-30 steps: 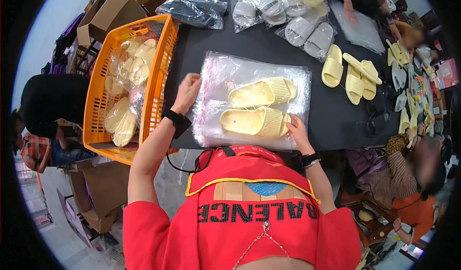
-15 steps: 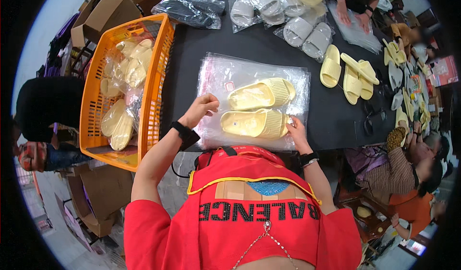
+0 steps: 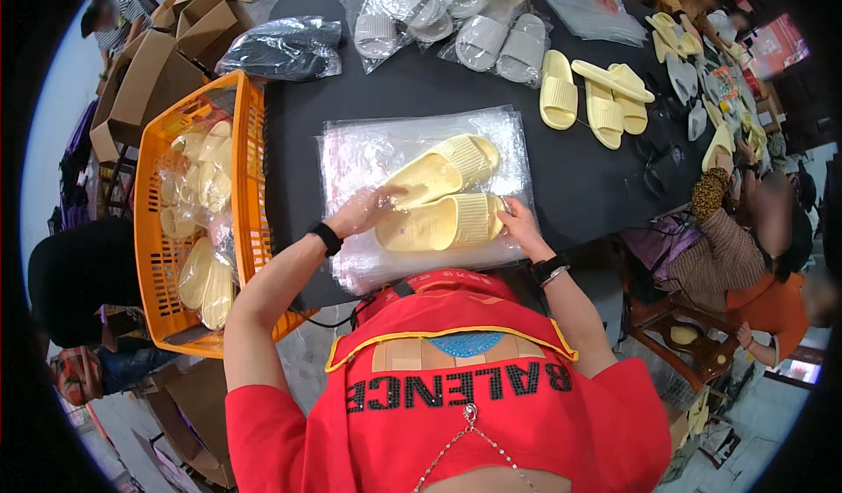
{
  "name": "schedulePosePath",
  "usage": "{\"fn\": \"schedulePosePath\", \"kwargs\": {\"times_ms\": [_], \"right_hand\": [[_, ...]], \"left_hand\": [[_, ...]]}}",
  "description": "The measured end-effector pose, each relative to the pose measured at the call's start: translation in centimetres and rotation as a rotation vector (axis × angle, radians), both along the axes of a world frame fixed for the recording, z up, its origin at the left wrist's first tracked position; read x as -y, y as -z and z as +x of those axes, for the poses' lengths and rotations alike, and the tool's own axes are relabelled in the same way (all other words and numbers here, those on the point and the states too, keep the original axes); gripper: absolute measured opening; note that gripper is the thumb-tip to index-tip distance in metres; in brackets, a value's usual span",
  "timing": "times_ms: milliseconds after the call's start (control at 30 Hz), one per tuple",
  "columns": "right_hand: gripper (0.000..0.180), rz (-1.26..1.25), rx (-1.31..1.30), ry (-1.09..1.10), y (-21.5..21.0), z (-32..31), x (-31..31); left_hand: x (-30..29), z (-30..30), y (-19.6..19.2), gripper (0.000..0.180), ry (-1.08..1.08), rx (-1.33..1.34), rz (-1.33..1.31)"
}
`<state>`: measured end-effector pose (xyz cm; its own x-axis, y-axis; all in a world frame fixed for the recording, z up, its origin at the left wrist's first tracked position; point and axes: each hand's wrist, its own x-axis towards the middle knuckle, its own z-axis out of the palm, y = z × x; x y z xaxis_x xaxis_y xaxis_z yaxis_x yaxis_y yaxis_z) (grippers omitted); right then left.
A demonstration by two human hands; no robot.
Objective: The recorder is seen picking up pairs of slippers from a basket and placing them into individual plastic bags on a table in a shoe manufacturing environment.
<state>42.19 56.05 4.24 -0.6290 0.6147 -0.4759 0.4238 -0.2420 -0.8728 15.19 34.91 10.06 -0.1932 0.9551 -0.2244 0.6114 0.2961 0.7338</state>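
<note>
Two pale yellow slippers rest on a flat stack of clear plastic bags [image 3: 351, 256] before me. My left hand [image 3: 368, 210] has its fingers closed at the heel of the far slipper [image 3: 447, 167], which lies at a slant with its toe pointing up to the right. At the toe of the near slipper [image 3: 438, 223], my right hand [image 3: 519, 224] pinches the edge between thumb and fingers. Whether the top bag covers any part of the slippers, I cannot tell.
An orange basket [image 3: 254, 164] with bagged yellow slippers stands at my left. Bagged grey slippers [image 3: 500, 44] and a bagged dark item [image 3: 281, 47] lie at the back of the black table [image 3: 303, 98]. Loose yellow slippers [image 3: 605, 111] sit back right. Other people work at the right.
My left hand has moved right, from beside the bags onto the far slipper's heel. That slipper has turned to a steeper slant. My right hand stays at the near slipper's toe. The view has shifted.
</note>
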Motion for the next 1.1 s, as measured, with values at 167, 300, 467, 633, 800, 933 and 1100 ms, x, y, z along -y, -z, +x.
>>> {"fn": "schedulePosePath", "kwargs": {"times_ms": [167, 300, 467, 633, 800, 933, 1100], "right_hand": [[0.035, -0.038, 0.03, -0.056, -0.8, 0.1, -0.5], [0.033, 0.044, 0.075, -0.021, 0.5, 1.2, -0.9], [0.035, 0.064, 0.011, -0.019, -0.5, 0.9, -0.8], [0.035, 0.228, 0.008, -0.071, 2.3, 0.4, -1.5], [0.035, 0.06, 0.063, 0.131, -1.3, 1.8, -0.6], [0.032, 0.101, 0.178, 0.026, -0.4, 4.7, -0.8], [0.02, -0.038, 0.101, 0.085, 0.0, 4.4, -0.2]], "left_hand": [[1.1, -3.0, 16.4, 0.031, -0.364, 0.553, -0.14], [-1.7, -0.1, 6.6, 0.037, -0.348, 0.398, -0.343], [-1.3, -4.2, 7.7, 0.044, -0.42, 0.623, 0.015], [-0.5, -6.9, 9.0, 0.04, -0.236, 0.486, 0.031], [-3.4, -3.5, 3.1, 0.044, -0.069, -0.133, 0.067], [-5.7, 1.0, 1.3, 0.045, 0.232, -0.447, 0.21], [-8.4, 4.4, 2.5, 0.039, 0.322, -0.495, 0.233]]}}
